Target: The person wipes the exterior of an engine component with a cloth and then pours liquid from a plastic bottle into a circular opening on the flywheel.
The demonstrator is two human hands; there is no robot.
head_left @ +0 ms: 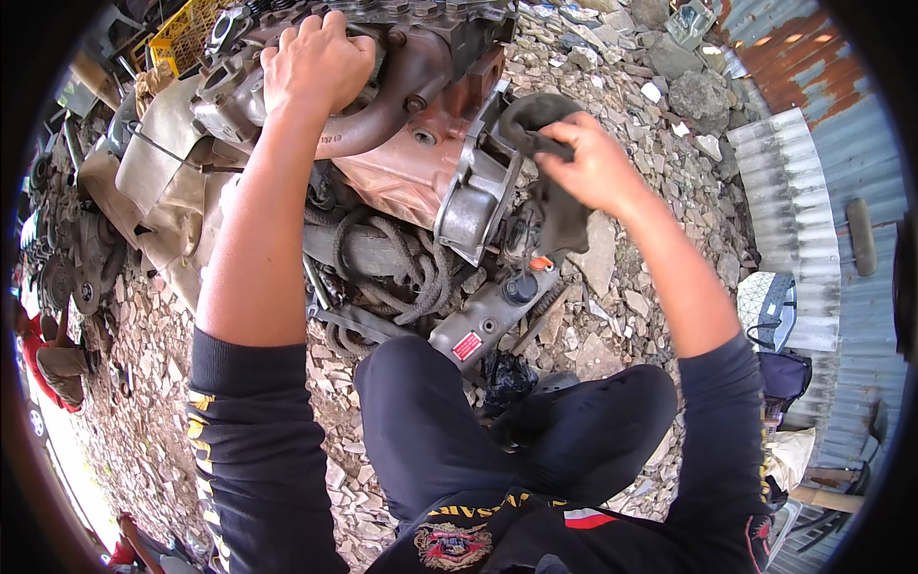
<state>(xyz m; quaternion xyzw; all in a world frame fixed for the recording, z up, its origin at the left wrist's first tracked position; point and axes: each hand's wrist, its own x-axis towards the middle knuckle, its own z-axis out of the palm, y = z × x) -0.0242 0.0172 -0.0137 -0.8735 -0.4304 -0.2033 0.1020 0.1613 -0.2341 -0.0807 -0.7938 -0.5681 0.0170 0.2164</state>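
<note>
Where the gravel ground (622, 316) carries it, a rusty engine block (421, 143) lies tilted, its grey end cover (473, 206) facing the person's knees (497, 421).

Left hand (316, 62): fingers curled down and closed over the top of the block, beside a curved exhaust pipe (382, 120).

Right hand (593, 167): fingers closed around a dark rag (550, 182), which drapes from the fist and hangs against the end cover's right edge.

Below the block: a coil of thick dark rope (402, 263); a grey metal part with a black cap and a red label (492, 311), lying on the stones just beside the rag's lower end.

Left of the block: crumpled beige sheeting (163, 182), then a heap of gears and pulleys (67, 258) near the ground's left edge.

Top left: yellow crate (191, 33). Right side: corrugated metal sheets (803, 191) standing along the gravel's edge.
</note>
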